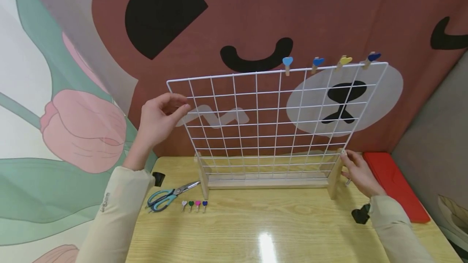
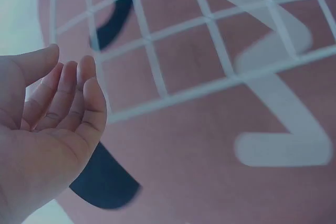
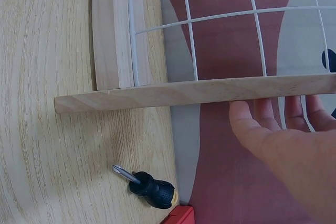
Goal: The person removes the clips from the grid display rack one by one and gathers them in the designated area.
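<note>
A white wire grid [image 1: 268, 123] stands upright in a wooden stand [image 1: 268, 183]. Beside the grid's upper left edge is my left hand [image 1: 159, 116], its fingers loosely bent; the left wrist view shows nothing between thumb and fingers. My right hand [image 1: 360, 172] is at the stand's right side. In the right wrist view, its fingertips touch the outer face of the wooden upright [image 3: 199, 93]. Heart-topped clothespins in light blue [image 1: 287, 65], blue [image 1: 317, 63], yellow [image 1: 344, 61] and dark blue [image 1: 371, 59] sit along the grid's top wire, toward the right.
Scissors [image 1: 172, 196] with teal handles lie left of the stand. Several small heart clothespins [image 1: 198, 205] are lined up near them. A stubby screwdriver [image 3: 152, 188] lies beyond the right upright, near a red box [image 1: 396, 186]. A printed fabric backdrop [image 1: 204, 39] hangs behind.
</note>
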### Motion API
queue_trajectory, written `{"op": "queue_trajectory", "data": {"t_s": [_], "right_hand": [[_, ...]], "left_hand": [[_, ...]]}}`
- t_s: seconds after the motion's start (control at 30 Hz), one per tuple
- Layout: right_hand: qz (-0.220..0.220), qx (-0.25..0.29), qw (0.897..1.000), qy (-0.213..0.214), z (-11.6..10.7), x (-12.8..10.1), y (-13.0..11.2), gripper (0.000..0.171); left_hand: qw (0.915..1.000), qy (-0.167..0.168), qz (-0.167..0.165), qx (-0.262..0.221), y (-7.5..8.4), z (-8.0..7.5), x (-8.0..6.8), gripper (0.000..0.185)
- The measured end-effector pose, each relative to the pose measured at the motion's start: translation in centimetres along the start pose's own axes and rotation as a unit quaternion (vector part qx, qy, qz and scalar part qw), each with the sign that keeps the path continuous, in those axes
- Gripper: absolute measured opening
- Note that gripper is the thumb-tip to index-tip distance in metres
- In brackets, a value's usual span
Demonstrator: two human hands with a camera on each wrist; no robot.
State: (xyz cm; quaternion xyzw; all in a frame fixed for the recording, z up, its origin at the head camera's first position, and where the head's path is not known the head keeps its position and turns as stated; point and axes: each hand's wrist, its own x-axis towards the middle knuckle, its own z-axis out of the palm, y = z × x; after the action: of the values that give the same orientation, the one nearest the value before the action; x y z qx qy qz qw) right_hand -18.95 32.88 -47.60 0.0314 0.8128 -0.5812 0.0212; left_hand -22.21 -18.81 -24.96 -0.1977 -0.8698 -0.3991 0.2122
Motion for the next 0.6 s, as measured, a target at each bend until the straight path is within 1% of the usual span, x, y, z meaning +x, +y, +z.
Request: {"op": "queue_trajectory", "data": {"t_s": [0.1,0.17,0.33,0.4,0.53,0.6], "right_hand": [[0.004,-0.002,1.0,-0.003,-0.1,-0.1,-0.1,0.073],[0.006,0.0,1.0,-0.005,-0.1,-0.1,-0.1,0.074],[0.005,0.0,1.0,-0.004,-0.1,0.0,-0.1,0.074],[0.004,0.001,1.0,-0.003,-0.1,0.0,-0.1,0.074],[0.01,0.004,1.0,-0.006,0.0,0.0,-0.2,0.074],[0.013,0.003,1.0,-0.009,0.0,0.0,-0.3,0.075]], "left_hand": [[0.9997,-0.01,0.015,-0.019,1.9,0.1,1.0,0.024],[0.9992,-0.02,0.017,-0.03,2.9,0.3,1.7,0.024],[0.9966,-0.056,0.015,-0.058,5.4,1.2,3.3,0.03],[0.9944,-0.07,0.012,-0.079,6.3,1.6,4.0,0.032],[0.9892,-0.087,0.002,-0.118,8.1,2.4,5.4,0.034],[0.9879,-0.091,0.002,-0.126,8.9,2.9,6.0,0.033]]}}
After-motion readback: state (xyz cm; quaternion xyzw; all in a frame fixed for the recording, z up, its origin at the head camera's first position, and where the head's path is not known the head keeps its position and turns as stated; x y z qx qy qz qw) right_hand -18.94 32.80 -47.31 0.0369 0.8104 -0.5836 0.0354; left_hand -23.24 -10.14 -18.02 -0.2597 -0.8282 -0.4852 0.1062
